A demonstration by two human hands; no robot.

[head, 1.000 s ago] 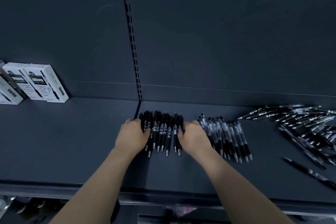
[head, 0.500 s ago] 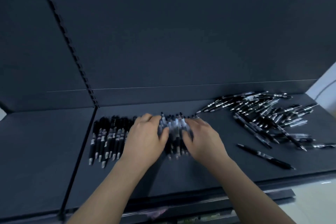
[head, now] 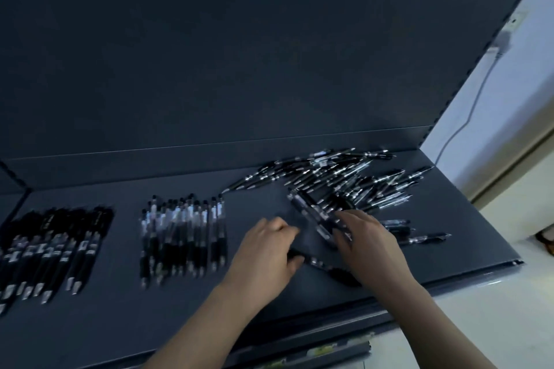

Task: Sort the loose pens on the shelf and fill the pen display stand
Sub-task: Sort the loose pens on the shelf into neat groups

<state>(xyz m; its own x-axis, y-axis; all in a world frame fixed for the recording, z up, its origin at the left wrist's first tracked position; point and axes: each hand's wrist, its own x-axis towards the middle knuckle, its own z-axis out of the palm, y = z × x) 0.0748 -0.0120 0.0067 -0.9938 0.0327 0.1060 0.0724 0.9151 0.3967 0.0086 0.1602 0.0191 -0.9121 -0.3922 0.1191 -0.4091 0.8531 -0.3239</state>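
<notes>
Right hand fingers lie spread on pens at the pile. Left hand curls by one pen, grip unclear. Drag few out, matching the rows.

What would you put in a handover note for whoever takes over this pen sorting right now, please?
Left hand: thumb against a single pen at the shelf front; grip blurred. Right hand: fingers on a diagonal bunch of pens.
Done: black row and clear-barrel row, laid side by side.
Left: loose pile at right rear; display stand not in view.
</notes>
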